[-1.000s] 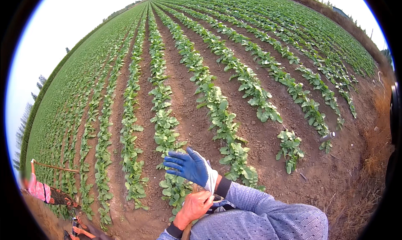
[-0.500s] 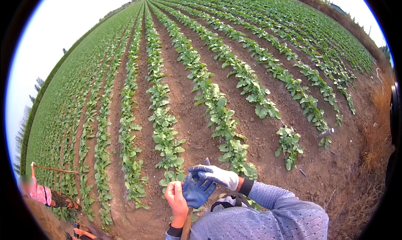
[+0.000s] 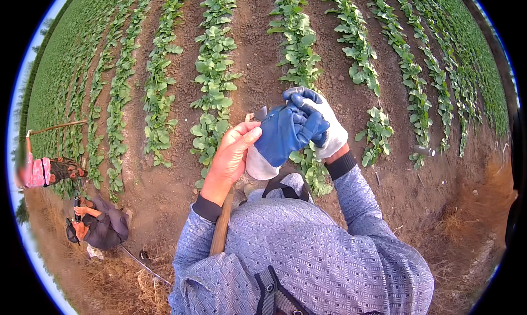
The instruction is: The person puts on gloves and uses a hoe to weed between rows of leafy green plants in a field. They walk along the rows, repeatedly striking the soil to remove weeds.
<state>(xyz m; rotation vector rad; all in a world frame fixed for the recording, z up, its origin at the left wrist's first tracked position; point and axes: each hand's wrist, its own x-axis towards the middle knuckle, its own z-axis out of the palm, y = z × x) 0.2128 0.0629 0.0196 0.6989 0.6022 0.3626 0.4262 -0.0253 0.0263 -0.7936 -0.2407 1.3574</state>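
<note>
My left hand (image 3: pixel 229 153) is bare, with thumb and fingers pinched together at the edge of a blue-coated work glove (image 3: pixel 279 136) with a white cuff part. A matching blue and white glove covers my right hand (image 3: pixel 332 129); its fingers are curled over the loose glove's finger end. Both hands hold the glove in front of my chest, above a leafy row. A wooden handle (image 3: pixel 222 227) stands between my left forearm and my body. Just past my left fingertips shows a grey metal piece (image 3: pixel 261 114); whether it belongs to the handle is hidden.
Rows of leafy green plants (image 3: pixel 215 68) run away over brown soil. At left, a person in pink (image 3: pixel 38 172) holds a long pole (image 3: pixel 57 127), and a crouching person in dark clothes (image 3: pixel 107 224) holds a black object. A pale cylinder (image 3: pixel 424 150) lies at right near dry grass (image 3: pixel 466 205).
The view has tipped down toward my body. My left hand has moved from beside the loose glove to pinching its edge, and the glove's white part now shows below.
</note>
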